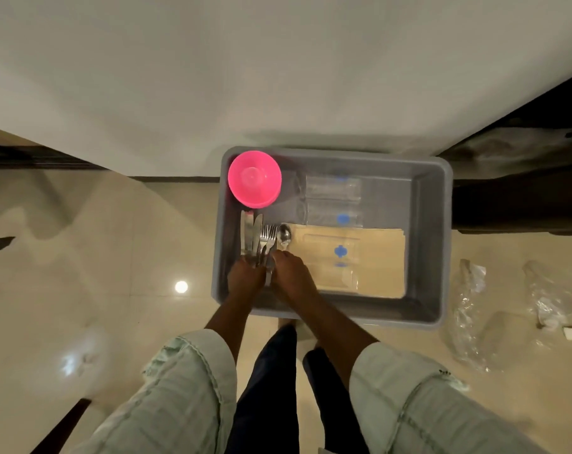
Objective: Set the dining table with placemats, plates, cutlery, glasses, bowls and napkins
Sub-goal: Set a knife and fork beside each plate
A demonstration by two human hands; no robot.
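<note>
We are reaching both hands into the grey tub (438, 244) on the floor, gathering the cutlery (261, 239) that is lying along its left wall. Our left hand (245, 276) and right hand (291, 276) are closing on the handle ends of the knives, forks and spoon, though we cannot tell how firmly the fingers are curling round them. Also in the tub, a pink bowl (254, 178) is sitting at the far left corner, clear glasses (332, 199) are lying along the far side, and tan placemats (376, 257) are resting right of the cutlery. Next, we judge, lifting the bundle calls for a firm pinch so nothing is slipping loose.
</note>
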